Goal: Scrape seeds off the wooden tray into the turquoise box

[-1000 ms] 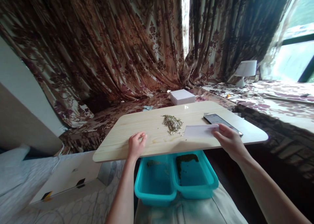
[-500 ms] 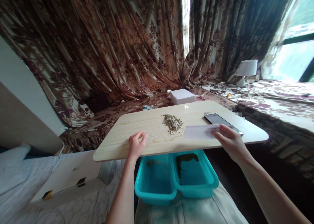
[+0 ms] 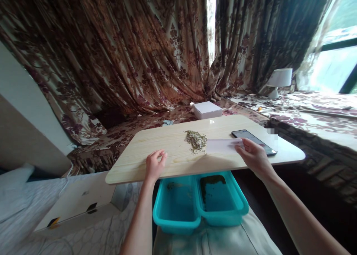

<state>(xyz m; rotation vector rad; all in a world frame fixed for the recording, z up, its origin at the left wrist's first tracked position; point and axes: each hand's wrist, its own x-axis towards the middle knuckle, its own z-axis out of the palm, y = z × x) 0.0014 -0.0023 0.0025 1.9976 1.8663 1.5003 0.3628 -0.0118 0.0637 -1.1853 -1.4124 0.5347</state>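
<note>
Pale board (image 3: 167, 136): white card (image 3: 221, 146) pinched in right hand (image 3: 255, 158), beside seed heap (image 3: 196, 141); phone (image 3: 251, 139) just behind; left hand (image 3: 155, 165) loosely curled, empty

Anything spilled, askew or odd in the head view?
No clear spill or damage. Slightly untidy: a few loose bits lie at the near edge of the seed-like pile, beside the white card in the right hand. The phone lies at a slant on the board, apparently flat.
</note>
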